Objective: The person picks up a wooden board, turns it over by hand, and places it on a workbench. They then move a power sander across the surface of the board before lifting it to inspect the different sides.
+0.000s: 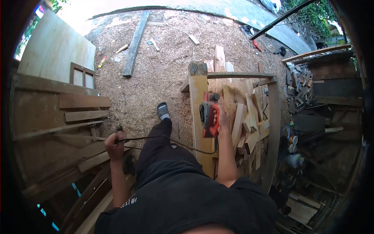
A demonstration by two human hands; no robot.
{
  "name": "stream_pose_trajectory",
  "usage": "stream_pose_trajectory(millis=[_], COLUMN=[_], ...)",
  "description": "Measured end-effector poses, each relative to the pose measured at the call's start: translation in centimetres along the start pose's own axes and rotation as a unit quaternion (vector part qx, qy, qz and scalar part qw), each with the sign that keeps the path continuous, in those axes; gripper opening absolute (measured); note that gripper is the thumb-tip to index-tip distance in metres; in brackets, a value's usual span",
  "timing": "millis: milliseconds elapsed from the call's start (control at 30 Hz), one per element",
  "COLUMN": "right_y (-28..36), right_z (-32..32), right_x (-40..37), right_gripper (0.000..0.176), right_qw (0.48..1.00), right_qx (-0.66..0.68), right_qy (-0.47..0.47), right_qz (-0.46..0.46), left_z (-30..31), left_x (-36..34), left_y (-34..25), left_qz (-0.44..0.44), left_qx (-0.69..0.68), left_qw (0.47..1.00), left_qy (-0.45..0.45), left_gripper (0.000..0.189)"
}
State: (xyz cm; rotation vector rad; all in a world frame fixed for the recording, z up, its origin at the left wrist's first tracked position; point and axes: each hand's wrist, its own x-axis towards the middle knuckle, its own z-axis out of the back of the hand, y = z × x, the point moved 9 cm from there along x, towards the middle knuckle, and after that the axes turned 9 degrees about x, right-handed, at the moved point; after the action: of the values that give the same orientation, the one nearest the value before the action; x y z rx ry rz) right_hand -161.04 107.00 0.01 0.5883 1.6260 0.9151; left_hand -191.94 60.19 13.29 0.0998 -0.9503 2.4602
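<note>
Ahead, the right hand [223, 117] is wrapped tight around the handle of a red electric planer [208, 114], which sits flat on a long pale plank [198, 87] running away from the person. The tool's body lies just left of the knuckles, against the palm. Well apart from it, the left hand [115, 145] is clenched in a fist around the black power cord [156, 138], which stretches across the dark trouser leg towards the planer, while wooden offcuts [249, 126] are heaped just right of the plank.

Left hand [115, 145] (fisted), right hand [223, 119] gripping.
</note>
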Motion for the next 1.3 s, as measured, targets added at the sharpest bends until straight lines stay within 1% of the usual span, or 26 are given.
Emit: stream_pose_trajectory(millis=[33,67,133,200,267,300,433,500,533,600,633,700,800,867,933,967,1000,1067,1133,1200,1300], right_y=[-1.3,-2.3,-4.7,-6.1,-7.4,-7.7,-8.5,-9.2,-9.5,-10.2,-10.7,-11.9,-14.3,-16.0,-17.6,-18.5,-19.3,-20.6,-22.0,-23.3,-24.6], right_z=[2.4,4.4,9.2,13.5,17.2,18.7,23.5,25.2,25.9,27.2,27.8,29.1,31.3,32.8,34.2,35.3,35.9,37.5,38.8,40.2,42.9], right_x=[-2.3,-4.4,-9.4,-13.7,-18.0,-19.9,-26.7,-29.3,-30.5,-32.9,-34.2,-36.1,-39.2,-41.3,-42.9,-43.6,-44.5,-46.4,-48.1,-49.7,-51.8], right_gripper=[0.042,0.042,0.042,0.042,0.043,0.042,0.042,0.042,0.043,0.043,0.043,0.043,0.043,0.042,0.042,0.042,0.042,0.042,0.042,0.042,0.043], right_qw=[0.999,0.999,0.998,0.998,0.997,0.997,0.997,0.998,0.998,0.998,0.998,0.998,0.998,0.998,0.997,0.996,0.996,0.996,0.995,0.995,0.995], right_qx=[0.0,0.003,-0.018,-0.032,-0.043,-0.045,-0.041,-0.035,-0.03,-0.031,-0.036,-0.029,-0.029,-0.032,-0.06,-0.066,-0.067,-0.072,-0.071,-0.071,-0.067], right_qy=[-0.024,-0.024,-0.036,-0.044,-0.052,-0.05,-0.051,-0.05,-0.052,-0.051,-0.048,-0.047,-0.053,-0.059,-0.05,-0.056,-0.047,-0.034,-0.045,-0.047,-0.044], right_qz=[-0.024,-0.022,-0.044,-0.043,-0.043,-0.047,-0.04,-0.022,-0.01,-0.007,-0.007,-0.005,-0.013,-0.02,-0.021,-0.025,-0.03,-0.038,-0.056,-0.054,-0.054], left_z=[1.9,3.5,7.4,9.8,13.0,14.0,16.5,16.4,16.3,15.0,15.2,14.2,14.6,14.7,14.6,14.9,15.4,17.1,18.6,19.6,20.3], left_x=[-1.8,-3.7,-7.7,-11.8,-15.3,-16.7,-21.8,-24.0,-25.2,-27.8,-29.2,-31.7,-35.3,-37.7,-40.1,-41.4,-42.6,-44.9,-47.3,-49.4,-52.8], left_y=[-0.9,-1.7,-3.4,-4.0,-5.1,-5.6,-8.2,-9.6,-9.7,-10.3,-10.5,-10.6,-10.6,-9.5,-8.2,-7.9,-7.7,-7.8,-7.7,-7.1,-7.6], left_qz=[-0.006,-0.009,-0.021,-0.031,-0.021,-0.034,-0.072,-0.063,-0.068,-0.108,-0.112,-0.092,-0.111,-0.117,-0.105,-0.129,-0.12,-0.119,-0.12,-0.093,-0.075], left_qx=[-0.017,-0.017,-0.03,-0.038,-0.039,-0.044,-0.034,-0.066,-0.069,-0.071,-0.072,-0.094,-0.071,-0.067,-0.083,-0.091,-0.094,-0.055,-0.045,-0.054,-0.067], left_qw=[1.0,1.0,0.996,0.995,0.989,0.991,0.989,0.993,0.992,0.99,0.99,0.991,0.99,0.988,0.987,0.985,0.985,0.987,0.989,0.992,0.994], left_qy=[-0.021,-0.023,-0.076,-0.09,-0.141,-0.119,-0.122,-0.076,-0.077,-0.049,-0.047,0.03,0.057,0.07,0.086,0.076,0.083,0.094,0.075,0.06,0.052], left_gripper=[0.048,0.048,0.047,0.044,0.041,0.037,0.035,0.036,0.036,0.039,0.039,0.042,0.044,0.046,0.047,0.047,0.047,0.048,0.048,0.047,0.046])
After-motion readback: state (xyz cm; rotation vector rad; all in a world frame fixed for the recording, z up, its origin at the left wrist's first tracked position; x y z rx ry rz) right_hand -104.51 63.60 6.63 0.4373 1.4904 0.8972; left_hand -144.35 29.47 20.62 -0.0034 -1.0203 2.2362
